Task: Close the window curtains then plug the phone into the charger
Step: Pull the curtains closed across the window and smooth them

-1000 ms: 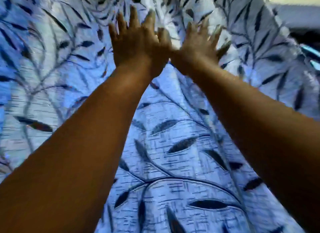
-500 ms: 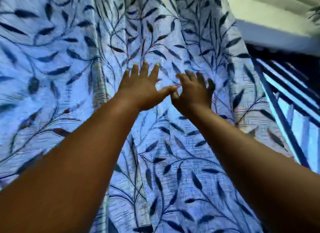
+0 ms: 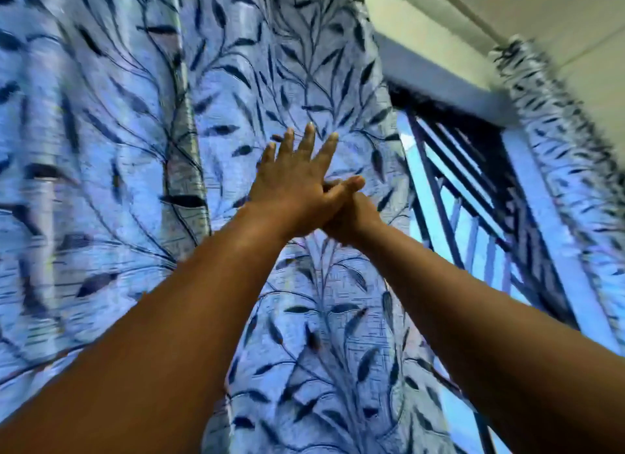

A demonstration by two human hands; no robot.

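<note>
A pale curtain [image 3: 321, 318] printed with dark leaves fills most of the head view, and its right edge hangs beside the barred window [image 3: 453, 196]. My left hand [image 3: 294, 183] is raised against the fabric with its fingers straight and spread. It lies across my right hand [image 3: 355, 217], whose fingers are hidden behind it, so I cannot tell whether they hold the fabric. A second, bunched curtain panel [image 3: 568, 183] hangs to the right of the window. Neither the phone nor the charger is in view.
Dark bars cross the bright uncovered part of the window. A pale wall and ceiling [image 3: 507, 20] show at the upper right, above the blue window frame [image 3: 449, 85].
My hands have come together, the left now overlapping the right. The view has swung right, so more of the window and the second curtain panel show.
</note>
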